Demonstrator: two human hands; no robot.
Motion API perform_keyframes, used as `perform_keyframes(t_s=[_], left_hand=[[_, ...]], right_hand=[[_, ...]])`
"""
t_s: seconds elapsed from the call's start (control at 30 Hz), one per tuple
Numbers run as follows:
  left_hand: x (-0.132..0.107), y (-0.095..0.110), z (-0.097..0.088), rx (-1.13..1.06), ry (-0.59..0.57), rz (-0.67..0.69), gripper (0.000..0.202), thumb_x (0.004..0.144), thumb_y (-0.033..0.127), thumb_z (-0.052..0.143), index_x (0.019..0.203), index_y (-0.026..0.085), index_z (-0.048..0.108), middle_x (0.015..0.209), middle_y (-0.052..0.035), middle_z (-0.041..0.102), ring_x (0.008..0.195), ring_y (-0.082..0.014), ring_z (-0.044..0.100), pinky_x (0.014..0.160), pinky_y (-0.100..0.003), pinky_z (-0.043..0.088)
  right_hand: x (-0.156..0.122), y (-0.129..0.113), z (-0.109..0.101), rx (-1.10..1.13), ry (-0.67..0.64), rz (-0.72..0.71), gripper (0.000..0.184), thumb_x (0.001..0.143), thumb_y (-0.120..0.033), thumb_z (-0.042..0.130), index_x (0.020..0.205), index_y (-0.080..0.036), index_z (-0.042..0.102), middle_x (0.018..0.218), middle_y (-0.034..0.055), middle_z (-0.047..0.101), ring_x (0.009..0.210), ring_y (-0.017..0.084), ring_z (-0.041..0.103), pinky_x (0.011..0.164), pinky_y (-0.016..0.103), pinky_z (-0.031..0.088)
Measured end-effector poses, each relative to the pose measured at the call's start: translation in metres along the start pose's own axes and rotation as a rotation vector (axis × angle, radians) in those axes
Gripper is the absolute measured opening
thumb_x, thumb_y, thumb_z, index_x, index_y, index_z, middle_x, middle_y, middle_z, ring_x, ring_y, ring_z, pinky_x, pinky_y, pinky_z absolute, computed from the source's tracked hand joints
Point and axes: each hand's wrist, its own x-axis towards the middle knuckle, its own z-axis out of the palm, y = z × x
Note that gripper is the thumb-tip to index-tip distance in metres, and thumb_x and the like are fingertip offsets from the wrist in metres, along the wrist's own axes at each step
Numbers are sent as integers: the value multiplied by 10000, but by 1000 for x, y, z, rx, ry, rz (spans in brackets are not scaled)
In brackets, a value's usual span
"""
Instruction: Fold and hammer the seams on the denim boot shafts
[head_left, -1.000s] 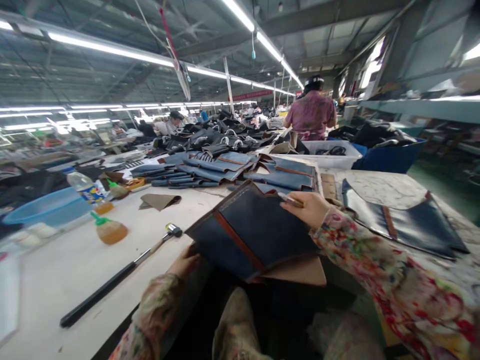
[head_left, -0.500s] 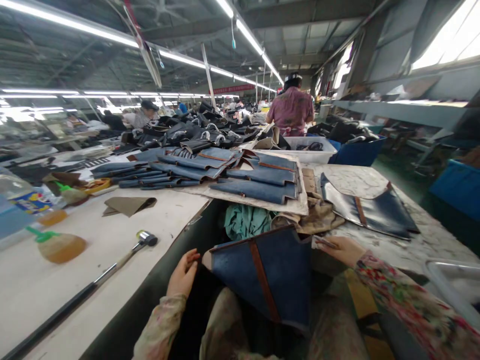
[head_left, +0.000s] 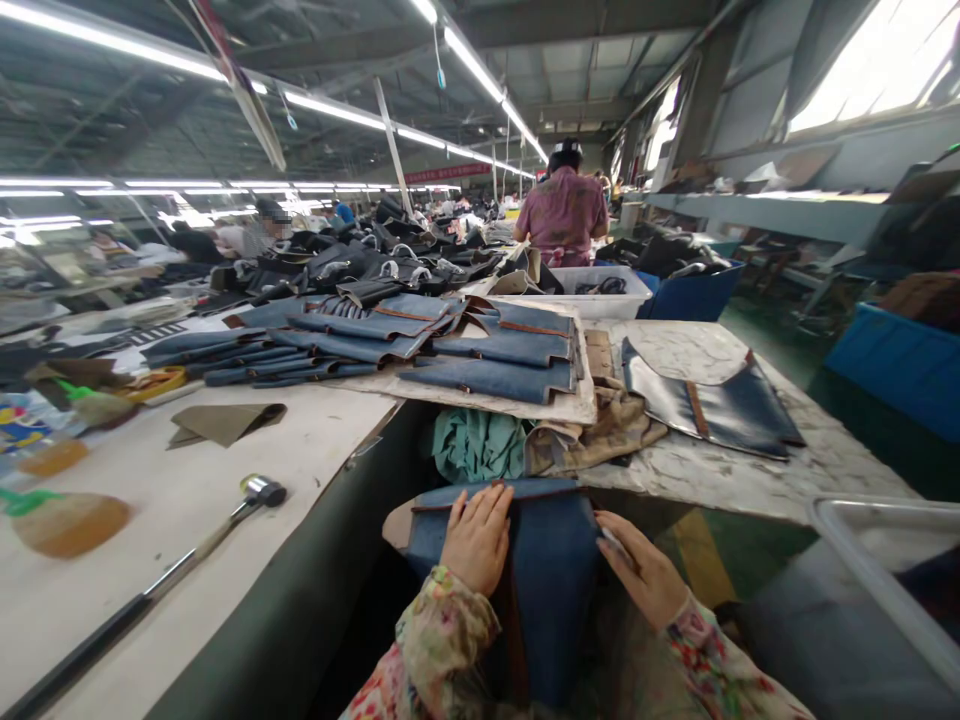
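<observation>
Left hand point(head_left: 478, 540), previously clear of the blue panel point(head_left: 555, 560), now lies on it — fingers extended; right hand point(head_left: 645, 570) grips a slim implement point(head_left: 616, 546) beside its edge.

Our left sleeve point(head_left: 442, 625) is kinda washed-out beige with green and pinkish-red floral blotches, all bunched and wrinkly by the wrist. Our right sleeve point(head_left: 711, 655) has louder red flowers plus some green, and our left hand point(head_left: 478, 540) and right hand point(head_left: 651, 572) are both bare.
</observation>
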Motion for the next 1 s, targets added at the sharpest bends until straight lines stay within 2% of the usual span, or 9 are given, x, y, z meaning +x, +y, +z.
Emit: perform_keyframes(t_s=[0.1,0.23,0.43,0.6,0.77,0.9,1.0], left_hand=[[-2,5,1,40,0,36,403,849,224,383,1245,298,402,1250,-10,495,1146,-186,439,1001,-457,272],[3,19,6,46,30,92,398,845,282,425,1238,337,402,1264,7,481,1167,-186,415,1019,-448,236],[5,27,15,59,89,148,379,845,249,425,1218,321,431,1253,27,491,1159,-153,421,1035,-391,233],[1,22,15,100,119,229,381,841,235,424,1218,283,442,1256,10,489,1164,-149,411,1033,-353,238],[-2,21,15,59,157,221,364,842,203,411,1198,262,458,1218,17,519,1135,-148,425,1034,-346,214],[3,27,12,53,123,134,300,816,170,421,1090,225,530,1073,-23,581,1010,-173,485,915,-357,339],[12,33,13,77,91,89,248,803,169,437,1021,209,549,1003,-37,585,942,-189,500,825,-365,380]], right_hand=[[-12,-8,-4,3,19,-4,312,841,-320,420,1093,-181,542,1164,94,520,1081,216,487,947,352,407],[-10,-14,-7,-51,-20,-45,339,836,-289,416,1139,-177,516,1207,95,487,1090,215,479,956,337,398],[-16,-9,-9,-131,-109,-72,396,813,-208,389,1201,-157,452,1273,90,420,1146,194,424,962,315,386],[-19,-9,-7,-113,-102,-79,427,805,-197,391,1230,-182,422,1292,75,401,1157,191,412,965,305,382],[-19,-9,-6,-87,-82,-71,437,795,-189,396,1231,-183,427,1291,74,404,1150,200,420,967,317,381],[-16,-9,-8,-54,-82,-49,376,816,-238,407,1177,-166,481,1256,87,444,1123,205,449,962,326,387],[-5,-11,-7,28,-35,52,333,839,-334,404,1095,-169,539,1173,90,517,1074,209,491,945,346,400]])
